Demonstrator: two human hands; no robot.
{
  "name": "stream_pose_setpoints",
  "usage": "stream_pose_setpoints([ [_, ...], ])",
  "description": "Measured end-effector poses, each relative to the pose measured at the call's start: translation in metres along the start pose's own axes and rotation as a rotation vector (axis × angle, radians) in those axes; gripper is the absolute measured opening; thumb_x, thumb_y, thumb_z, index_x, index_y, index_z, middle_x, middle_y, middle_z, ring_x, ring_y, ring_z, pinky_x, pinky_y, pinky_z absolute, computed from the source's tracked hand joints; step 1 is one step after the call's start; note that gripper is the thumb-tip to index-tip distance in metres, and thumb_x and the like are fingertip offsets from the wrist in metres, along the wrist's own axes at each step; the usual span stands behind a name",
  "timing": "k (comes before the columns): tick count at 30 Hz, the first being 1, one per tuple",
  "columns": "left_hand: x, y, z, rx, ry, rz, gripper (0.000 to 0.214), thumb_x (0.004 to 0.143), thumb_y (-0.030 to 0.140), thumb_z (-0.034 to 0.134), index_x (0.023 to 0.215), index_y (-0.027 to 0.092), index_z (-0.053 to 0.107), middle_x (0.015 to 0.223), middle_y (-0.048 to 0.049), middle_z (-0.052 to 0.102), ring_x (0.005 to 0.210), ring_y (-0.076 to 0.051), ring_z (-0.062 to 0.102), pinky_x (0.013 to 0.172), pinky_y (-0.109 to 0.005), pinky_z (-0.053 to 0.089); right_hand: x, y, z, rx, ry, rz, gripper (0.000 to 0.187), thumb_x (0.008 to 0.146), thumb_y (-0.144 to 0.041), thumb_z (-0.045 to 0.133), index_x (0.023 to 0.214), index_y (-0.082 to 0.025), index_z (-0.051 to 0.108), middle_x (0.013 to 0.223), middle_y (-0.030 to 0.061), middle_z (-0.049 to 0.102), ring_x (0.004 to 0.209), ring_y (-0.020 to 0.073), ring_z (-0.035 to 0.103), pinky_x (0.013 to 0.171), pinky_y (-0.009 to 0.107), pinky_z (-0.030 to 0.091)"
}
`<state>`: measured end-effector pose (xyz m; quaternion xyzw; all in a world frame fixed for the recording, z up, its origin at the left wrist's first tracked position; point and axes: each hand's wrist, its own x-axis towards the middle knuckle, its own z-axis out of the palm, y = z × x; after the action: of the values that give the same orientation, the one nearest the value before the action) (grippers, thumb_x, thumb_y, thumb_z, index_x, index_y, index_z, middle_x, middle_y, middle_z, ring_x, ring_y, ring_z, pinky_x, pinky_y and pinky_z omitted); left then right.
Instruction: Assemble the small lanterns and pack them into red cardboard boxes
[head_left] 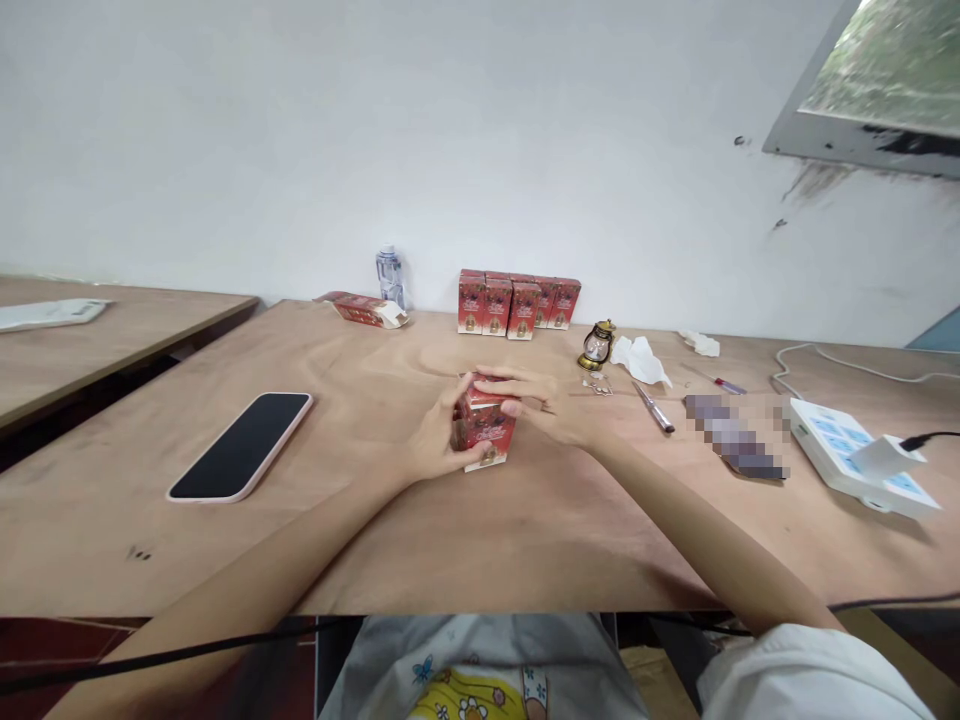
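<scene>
A small red printed cardboard box [489, 432] stands upright on the wooden table in front of me. My left hand [439, 435] is wrapped round its left side, thumb low on the front and fingers up at the top edge. My right hand [551, 405] reaches over the top from the right, its fingers stretched along the lid and its thumb at the front upper edge. What is inside the box is hidden. Behind it, several matching red boxes [496, 308] stand in a group by the wall. A small lantern ornament [597, 346] stands to the right.
A phone [241, 447] lies left. At the back are an opened red carton [369, 309] and a plastic bottle [390, 277]. On the right lie crumpled tissue [640, 360], a pen-like tool [654, 408], a screwdriver [727, 385], a blurred-out object [731, 437] and a power strip [825, 440].
</scene>
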<state>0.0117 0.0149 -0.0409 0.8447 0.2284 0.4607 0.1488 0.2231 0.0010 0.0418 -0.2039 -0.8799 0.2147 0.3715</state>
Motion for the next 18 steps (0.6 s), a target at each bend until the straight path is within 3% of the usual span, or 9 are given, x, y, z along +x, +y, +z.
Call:
stream_pose_setpoints([
  [5,0.002,0.004,-0.003,-0.051,-0.074,-0.076,0.093,0.081,0.039,0.062,0.147,0.027,-0.003,0.149,-0.0132,0.028,0.131,-0.031,0.039,0.106,-0.051,0.037,-0.004,-0.003,-0.006,-0.158,-0.026,0.005,0.040,0.085,-0.036,0.059,0.125,-0.033,0.056,0.141,0.0019,0.046,0.129,0.0212,0.044,0.109,0.043,0.035],
  [9,0.005,-0.001,-0.006,-0.011,-0.210,-0.235,0.092,0.085,0.049,0.052,0.147,0.021,-0.010,0.150,-0.0169,0.026,0.133,-0.031,0.036,0.107,-0.051,0.033,-0.007,0.007,-0.020,-0.018,0.079,0.187,0.037,0.080,-0.037,0.064,0.116,-0.030,0.062,0.130,0.0048,0.054,0.119,0.0220,0.052,0.095,0.040,0.048],
  [13,0.008,-0.004,-0.006,0.322,-0.408,-0.335,0.067,0.088,0.049,0.043,0.145,0.018,0.023,0.141,-0.0174,0.040,0.131,-0.032,0.037,0.108,-0.055,0.026,-0.009,0.042,-0.046,0.069,0.250,0.408,0.051,0.070,-0.034,0.072,0.118,-0.024,0.057,0.126,0.0077,0.054,0.113,0.0234,0.055,0.092,0.042,0.049],
  [15,0.008,-0.003,-0.006,0.446,-0.495,-0.323,0.058,0.088,0.047,0.042,0.138,0.017,0.037,0.139,-0.0183,0.041,0.131,-0.033,0.036,0.108,-0.058,0.023,-0.005,0.063,-0.061,-0.054,0.305,0.496,0.062,0.064,-0.025,0.074,0.122,-0.021,0.053,0.130,0.0110,0.049,0.117,0.0259,0.052,0.094,0.042,0.047],
  [18,0.007,-0.002,-0.004,0.513,-0.539,-0.309,0.053,0.090,0.046,0.039,0.134,0.018,0.044,0.140,-0.0186,0.040,0.132,-0.032,0.035,0.108,-0.058,0.021,0.011,0.095,-0.086,-0.330,0.331,0.724,0.074,0.055,-0.016,0.076,0.125,-0.015,0.049,0.130,0.0150,0.049,0.115,0.0297,0.052,0.098,0.046,0.042],
])
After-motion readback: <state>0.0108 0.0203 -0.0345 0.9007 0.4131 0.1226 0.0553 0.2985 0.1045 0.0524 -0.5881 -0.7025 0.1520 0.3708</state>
